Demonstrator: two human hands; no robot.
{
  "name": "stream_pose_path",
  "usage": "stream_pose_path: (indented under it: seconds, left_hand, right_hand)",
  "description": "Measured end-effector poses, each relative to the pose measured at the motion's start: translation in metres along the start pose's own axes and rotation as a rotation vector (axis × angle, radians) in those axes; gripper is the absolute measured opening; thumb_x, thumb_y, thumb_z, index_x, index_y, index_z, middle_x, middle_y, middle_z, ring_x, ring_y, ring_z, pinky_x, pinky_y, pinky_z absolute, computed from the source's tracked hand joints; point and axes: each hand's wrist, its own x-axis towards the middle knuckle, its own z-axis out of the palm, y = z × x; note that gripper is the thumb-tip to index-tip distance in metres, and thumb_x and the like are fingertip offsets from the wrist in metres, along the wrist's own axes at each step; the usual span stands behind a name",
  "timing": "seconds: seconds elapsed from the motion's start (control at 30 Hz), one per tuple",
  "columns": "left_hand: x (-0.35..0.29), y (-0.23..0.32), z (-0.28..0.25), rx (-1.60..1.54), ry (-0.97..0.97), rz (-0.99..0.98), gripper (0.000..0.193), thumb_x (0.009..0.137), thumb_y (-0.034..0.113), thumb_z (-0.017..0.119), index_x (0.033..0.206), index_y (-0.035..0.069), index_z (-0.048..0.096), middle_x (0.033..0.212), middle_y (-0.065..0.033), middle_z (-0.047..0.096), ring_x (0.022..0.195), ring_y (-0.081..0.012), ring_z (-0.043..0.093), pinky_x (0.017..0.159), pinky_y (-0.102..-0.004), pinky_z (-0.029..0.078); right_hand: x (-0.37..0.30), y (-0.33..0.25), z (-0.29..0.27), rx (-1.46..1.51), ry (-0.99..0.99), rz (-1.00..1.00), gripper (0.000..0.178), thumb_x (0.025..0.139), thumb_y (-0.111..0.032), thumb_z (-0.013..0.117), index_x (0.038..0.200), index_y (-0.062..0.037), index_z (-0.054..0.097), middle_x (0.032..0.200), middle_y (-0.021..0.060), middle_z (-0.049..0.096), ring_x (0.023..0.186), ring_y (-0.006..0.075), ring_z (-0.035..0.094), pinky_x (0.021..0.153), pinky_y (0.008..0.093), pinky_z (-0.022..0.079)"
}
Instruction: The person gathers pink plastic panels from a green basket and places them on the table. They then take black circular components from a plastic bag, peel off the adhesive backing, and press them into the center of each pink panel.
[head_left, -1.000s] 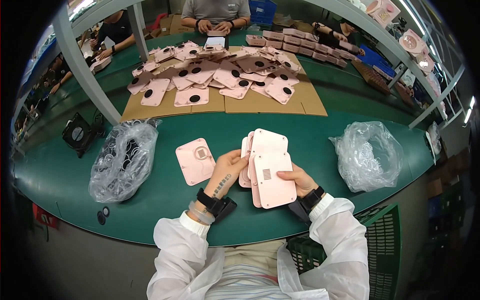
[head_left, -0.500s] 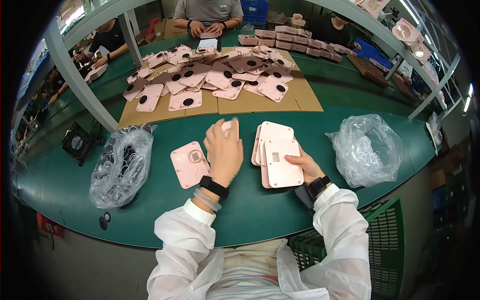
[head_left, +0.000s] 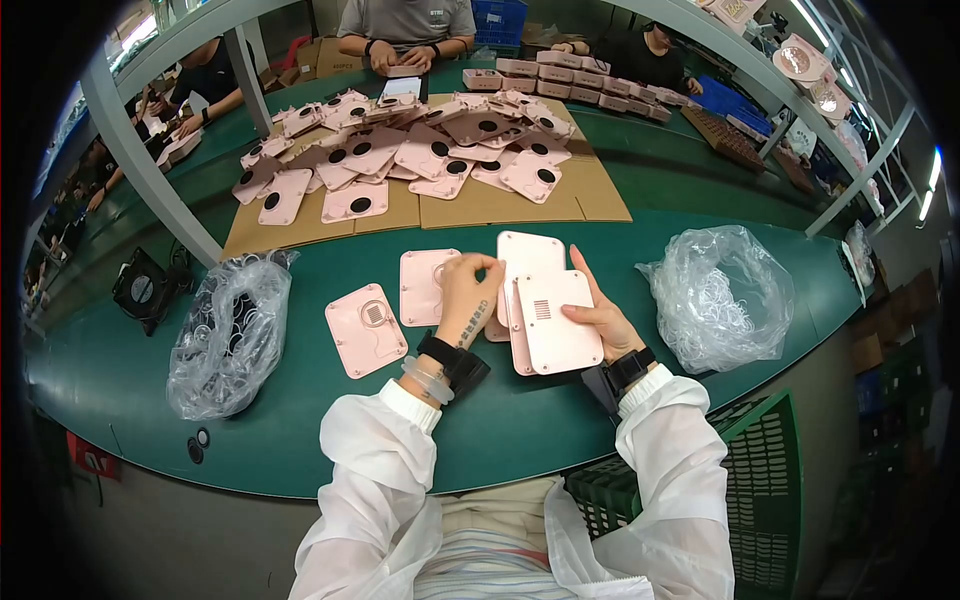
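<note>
My right hand (head_left: 605, 325) holds a fanned stack of pale pink plastic panels, its thumb on the front panel (head_left: 562, 335), which has a slotted vent. Behind that, another panel (head_left: 530, 252) sticks out at the top. At the stack's left edge, my left hand (head_left: 470, 290) is closed, its fingertips pinched against the protruding panel's edge. Two single panels lie on the green table to the left: a tilted one (head_left: 350, 335) with a round vent ring and a thin wire, and a second panel (head_left: 418, 280) partly covered by my left hand.
Clear bags stand either side, one with black and white rings (head_left: 230, 340), one with white pieces (head_left: 725, 300). A heap of pink panels with black discs (head_left: 375, 150) covers cardboard (head_left: 490, 212) ahead. Two small discs (head_left: 197, 445) lie near the front edge. A person works opposite.
The panel that was in my left hand now lies on the table beside the first one. My left hand has moved right to the stack in my right hand. The view has shifted slightly.
</note>
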Motion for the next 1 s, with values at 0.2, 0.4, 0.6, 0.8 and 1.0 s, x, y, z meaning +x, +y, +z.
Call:
stream_pose_path:
  seconds: [0.2,0.4,0.6,0.8,1.0]
  left_hand:
    - [-0.05,0.083,-0.026,-0.085,0.438,0.242,0.012,0.088,0.009,0.058,0.095,-0.001,0.059,0.081,-0.0139,0.064,0.072,-0.0271,0.062,0.067,-0.0327,0.049]
    - [-0.141,0.074,-0.058,0.772,-0.041,0.688,0.02,0.076,0.011,0.066,0.093,0.004,0.059,0.097,-0.0098,0.064,0.082,-0.0245,0.061,0.073,-0.0331,0.047]
    - [-0.187,0.061,-0.056,0.841,-0.336,0.441,0.03,0.073,0.015,0.071,0.1,0.006,0.06,0.111,-0.0091,0.061,0.097,-0.0247,0.056,0.083,-0.0359,0.041]
    - [-0.191,0.059,-0.055,0.829,-0.323,0.388,0.035,0.072,0.019,0.073,0.102,0.006,0.059,0.12,-0.0109,0.056,0.105,-0.0258,0.052,0.083,-0.0369,0.042]
    - [-0.195,0.059,-0.052,0.821,-0.313,0.351,0.043,0.071,0.021,0.073,0.109,0.008,0.06,0.125,-0.012,0.053,0.11,-0.028,0.05,0.087,-0.0382,0.041]
  right_hand:
    - [-0.005,-0.018,-0.031,-0.136,0.123,0.02,0.075,0.082,0.004,0.06,0.146,-0.0145,0.024,0.127,0.0096,0.05,0.112,0.0202,0.054,0.095,0.0329,0.047]
    - [-0.003,-0.034,-0.023,-0.228,0.333,-0.116,0.048,0.088,-0.005,0.057,0.134,-0.0061,0.041,0.121,0.0083,0.053,0.106,0.0175,0.056,0.09,0.0299,0.047]
    - [-0.016,-0.04,0.009,-0.91,0.308,-0.571,0.034,0.092,-0.011,0.055,0.124,-0.0054,0.046,0.12,0.0086,0.054,0.106,0.0174,0.054,0.09,0.0277,0.043]
    - [-0.013,-0.041,0.001,-1.064,0.498,-0.659,0.028,0.093,-0.015,0.054,0.119,-0.0054,0.049,0.123,0.0092,0.052,0.109,0.0178,0.051,0.092,0.0284,0.041]
    - [-0.006,-0.053,-0.046,-0.814,0.519,-0.763,0.025,0.094,-0.016,0.054,0.116,-0.0048,0.051,0.121,0.0091,0.052,0.107,0.016,0.052,0.091,0.0278,0.042]
